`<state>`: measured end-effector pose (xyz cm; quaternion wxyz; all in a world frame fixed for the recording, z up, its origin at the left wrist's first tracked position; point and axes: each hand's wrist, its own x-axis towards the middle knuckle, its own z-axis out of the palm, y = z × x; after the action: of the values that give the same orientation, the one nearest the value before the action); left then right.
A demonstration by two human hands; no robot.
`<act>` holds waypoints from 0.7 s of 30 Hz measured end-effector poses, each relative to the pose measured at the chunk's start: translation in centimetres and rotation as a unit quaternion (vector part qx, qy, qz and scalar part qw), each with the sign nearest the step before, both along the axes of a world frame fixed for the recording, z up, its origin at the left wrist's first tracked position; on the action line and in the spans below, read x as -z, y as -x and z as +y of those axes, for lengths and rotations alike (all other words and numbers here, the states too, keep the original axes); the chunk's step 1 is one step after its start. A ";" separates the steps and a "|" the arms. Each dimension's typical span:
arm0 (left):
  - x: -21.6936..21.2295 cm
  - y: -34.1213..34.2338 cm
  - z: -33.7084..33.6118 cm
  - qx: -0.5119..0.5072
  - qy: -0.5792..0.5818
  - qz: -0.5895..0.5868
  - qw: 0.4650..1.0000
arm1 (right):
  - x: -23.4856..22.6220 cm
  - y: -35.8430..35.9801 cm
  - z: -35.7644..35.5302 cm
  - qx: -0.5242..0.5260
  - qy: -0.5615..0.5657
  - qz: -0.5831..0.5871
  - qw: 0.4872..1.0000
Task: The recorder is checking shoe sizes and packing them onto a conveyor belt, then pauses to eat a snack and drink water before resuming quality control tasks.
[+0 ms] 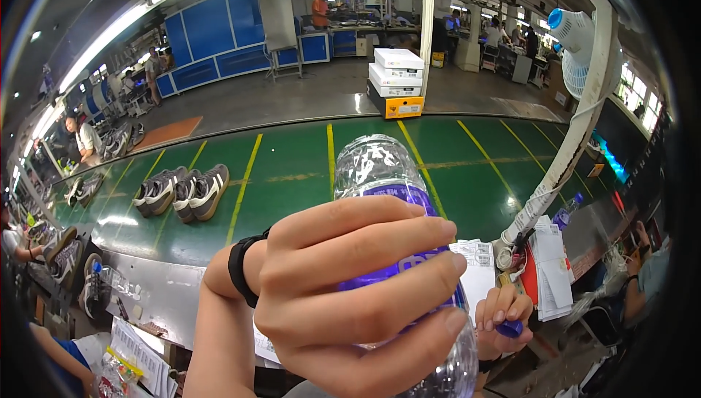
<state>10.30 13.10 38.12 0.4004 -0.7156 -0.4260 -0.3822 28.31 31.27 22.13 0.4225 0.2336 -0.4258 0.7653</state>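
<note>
Close in front, my left hand point(358, 288) wraps its fingers around a clear plastic bottle point(376, 161) with a purple label. The bottle is tilted, one end pointing away over the green belt and the other low in the picture, its mouth out of sight. A black band point(239, 270) circles my left wrist. Lower right of the bottle, my right hand point(504, 310) pinches a small purple bottle cap point(510, 328) in curled fingers. Part of my right forearm is hidden behind the bottle.
A green conveyor belt point(296, 157) with yellow lines carries grey shoes point(201, 193) at left. Stacked shoe boxes point(396, 80) stand at its far edge. On the right are a white post point(566, 153), papers point(551, 266) and another bottle point(566, 214). Co-workers sit at both sides.
</note>
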 end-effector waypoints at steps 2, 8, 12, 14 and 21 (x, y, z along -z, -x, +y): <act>-0.2 0.0 -0.2 -0.004 -0.003 0.003 1.000 | -0.1 0.0 0.0 -0.002 0.001 -0.002 1.000; -1.1 -0.2 -0.2 -0.001 0.005 0.013 1.000 | 0.0 -0.9 -0.2 0.017 -0.010 0.000 1.000; -1.1 -0.5 -0.4 -0.027 0.005 0.011 1.000 | 1.0 -0.1 -0.1 0.011 -0.001 0.020 1.000; -1.2 -0.5 -0.5 -0.024 -0.001 0.018 1.000 | 1.2 0.1 -0.3 0.010 0.000 0.019 1.000; -1.0 -0.5 0.2 0.009 -0.019 0.019 1.000 | 1.6 -0.3 -1.4 0.055 0.011 0.014 0.998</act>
<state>10.82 13.26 39.11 0.4187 -0.7190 -0.4044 -0.3798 28.61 29.86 20.56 0.4722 0.2159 -0.4239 0.7421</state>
